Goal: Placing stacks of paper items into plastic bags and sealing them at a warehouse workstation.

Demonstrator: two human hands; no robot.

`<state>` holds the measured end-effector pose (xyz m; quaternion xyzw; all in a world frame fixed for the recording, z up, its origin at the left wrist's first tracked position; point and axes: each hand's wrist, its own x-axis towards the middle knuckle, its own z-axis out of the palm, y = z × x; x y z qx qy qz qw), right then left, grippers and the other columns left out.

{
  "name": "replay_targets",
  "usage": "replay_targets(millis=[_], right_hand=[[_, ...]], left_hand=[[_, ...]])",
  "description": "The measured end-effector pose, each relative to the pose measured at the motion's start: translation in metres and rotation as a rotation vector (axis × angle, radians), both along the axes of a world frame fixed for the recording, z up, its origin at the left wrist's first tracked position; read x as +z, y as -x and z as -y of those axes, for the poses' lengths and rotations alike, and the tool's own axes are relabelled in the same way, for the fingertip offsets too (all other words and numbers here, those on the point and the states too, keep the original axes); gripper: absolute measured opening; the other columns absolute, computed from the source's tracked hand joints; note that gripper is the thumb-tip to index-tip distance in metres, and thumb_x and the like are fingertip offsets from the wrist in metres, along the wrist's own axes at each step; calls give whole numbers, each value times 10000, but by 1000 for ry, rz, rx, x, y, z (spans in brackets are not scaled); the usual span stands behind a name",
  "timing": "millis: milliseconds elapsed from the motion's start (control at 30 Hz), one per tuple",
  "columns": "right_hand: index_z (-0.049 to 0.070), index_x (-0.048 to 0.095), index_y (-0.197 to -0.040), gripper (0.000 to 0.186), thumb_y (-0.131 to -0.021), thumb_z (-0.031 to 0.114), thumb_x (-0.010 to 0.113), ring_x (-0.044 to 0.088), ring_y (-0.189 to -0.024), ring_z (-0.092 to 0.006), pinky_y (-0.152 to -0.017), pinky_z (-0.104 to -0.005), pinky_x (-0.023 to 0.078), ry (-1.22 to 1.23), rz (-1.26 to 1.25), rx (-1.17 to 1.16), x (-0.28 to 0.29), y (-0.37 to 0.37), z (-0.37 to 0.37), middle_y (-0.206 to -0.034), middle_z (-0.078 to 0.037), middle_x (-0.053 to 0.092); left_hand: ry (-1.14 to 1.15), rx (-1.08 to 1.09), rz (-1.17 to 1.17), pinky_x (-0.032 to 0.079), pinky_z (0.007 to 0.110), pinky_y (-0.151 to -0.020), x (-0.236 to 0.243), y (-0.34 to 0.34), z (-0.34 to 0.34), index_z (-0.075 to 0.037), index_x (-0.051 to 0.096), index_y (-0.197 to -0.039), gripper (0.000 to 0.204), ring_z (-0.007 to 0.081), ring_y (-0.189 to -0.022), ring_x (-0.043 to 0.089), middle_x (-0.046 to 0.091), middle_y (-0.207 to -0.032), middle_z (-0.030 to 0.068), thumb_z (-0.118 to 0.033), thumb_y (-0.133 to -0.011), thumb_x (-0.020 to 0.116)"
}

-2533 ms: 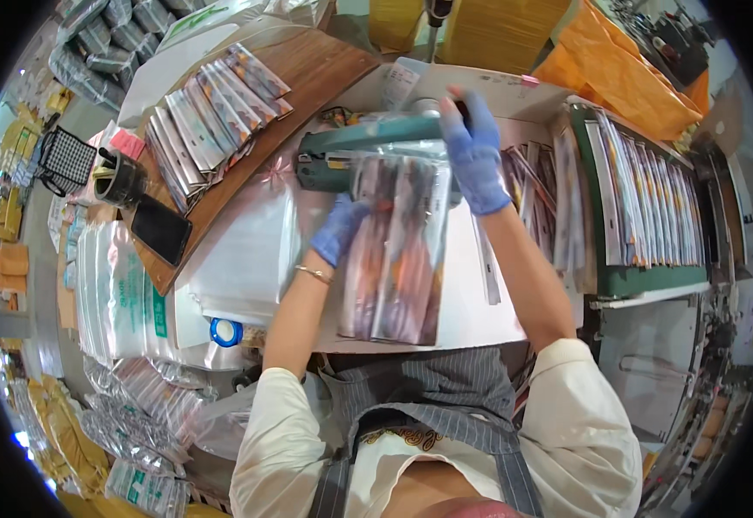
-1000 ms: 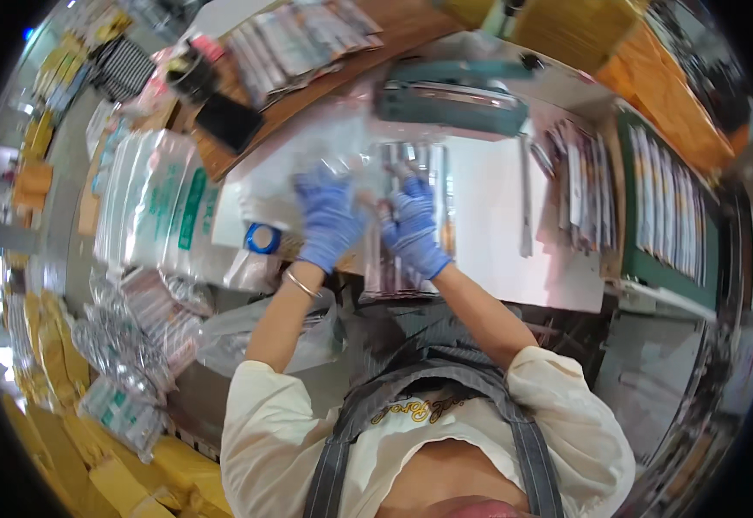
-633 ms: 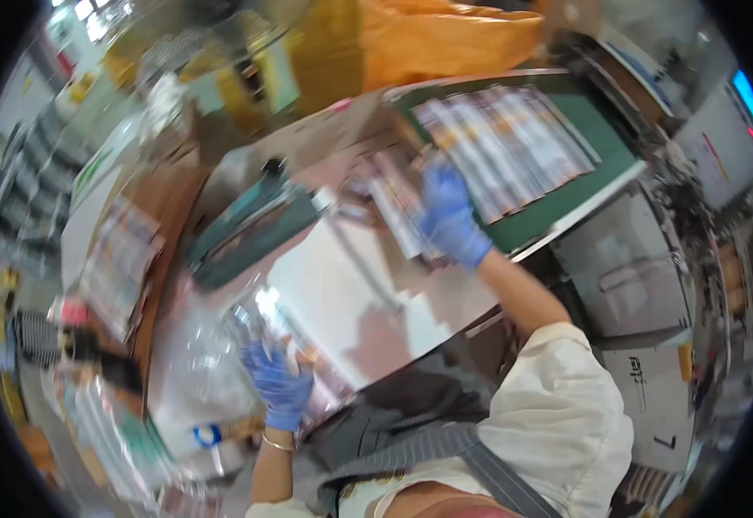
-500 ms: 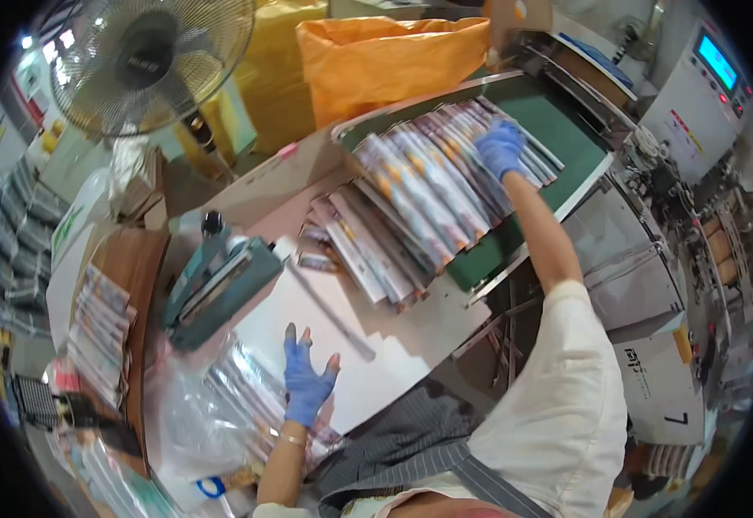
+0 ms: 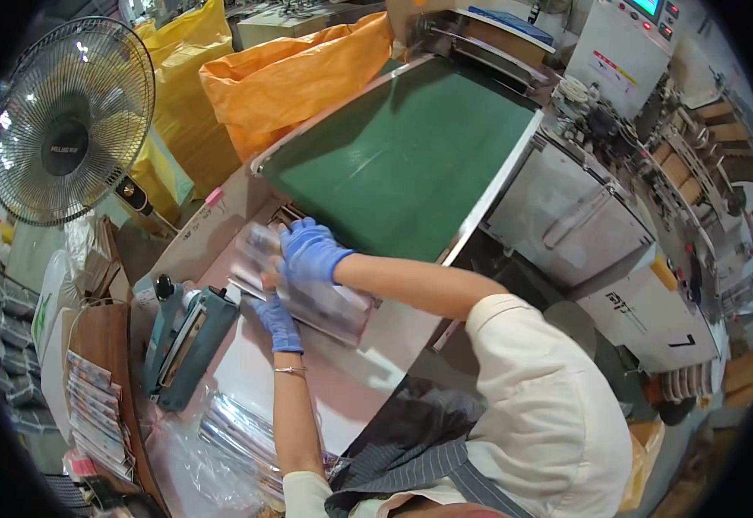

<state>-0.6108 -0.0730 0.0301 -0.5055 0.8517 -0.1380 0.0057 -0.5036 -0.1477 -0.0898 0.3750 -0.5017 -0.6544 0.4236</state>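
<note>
A bundle of printed plastic sleeves (image 5: 332, 312), blurred by motion, lies at the near left edge of the green conveyor belt (image 5: 411, 147). Over its far end, my right hand (image 5: 312, 250) in a blue glove is curled around the sleeves. Lower down, my left hand (image 5: 277, 323), gloved as well, grips the left side of the same bundle; some of its fingertips are hidden by it. Beside my left hand stands a teal bag sealer (image 5: 191, 345). Clear-wrapped sleeves (image 5: 240, 427) rest on the table near my left forearm.
A standing fan (image 5: 70, 129) is at the far left. An orange sack (image 5: 294, 82) stands behind the belt, with yellow sacks (image 5: 191, 86) farther back. More printed sleeves (image 5: 96, 414) lean at a brown board on the left. White machine cabinets (image 5: 558, 216) flank the right side.
My right hand has swept left and nearer, and the row of sleeves has come off the green belt. My left hand has moved up from the table and closed on the bundle. The view has shifted.
</note>
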Motion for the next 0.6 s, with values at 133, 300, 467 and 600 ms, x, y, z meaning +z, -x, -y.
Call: replay_targets(millis=[133, 300, 467, 600], right_hand=[[-48, 412, -1230, 675, -802, 471, 465, 410, -1162, -356, -950, -448, 338, -637, 58, 233, -79, 71, 32, -1276, -263, 393], [-37, 263, -1331, 909, -737, 569, 590, 443, -1160, -315, -961, -332, 352, 299, 884, -164, -108, 23, 24, -1296, -211, 409], [14, 514, -1117, 550, -756, 406, 649, 610, -715, -142, -652, -282, 514, 253, 1883, -86, -84, -55, -27, -907, -88, 617], [29, 474, -1159, 541, -728, 275, 688, 589, -821, -157, -733, -287, 499, 334, 1899, 29, -78, -92, -40, -978, -87, 588]], left_hand=[[106, 61, 566, 148, 347, -1083, -20, -7, 6, 132, 99, -1327, 1214, 346, -1316, 149, 128, -1391, 305, -639, -589, 678], [124, 120, 54, 339, 303, -954, -9, -17, 6, 7, 271, -1310, 897, 208, -1085, 427, 420, -1237, 121, -213, -623, 803], [-274, -326, -193, 487, 306, -783, 30, -72, -26, -64, 422, -1210, 721, 184, -931, 564, 545, -1087, 79, -210, -613, 798], [-157, -390, -101, 469, 309, -819, 43, -118, -26, -82, 418, -1223, 762, 177, -971, 542, 531, -1111, 61, -162, -570, 802]])
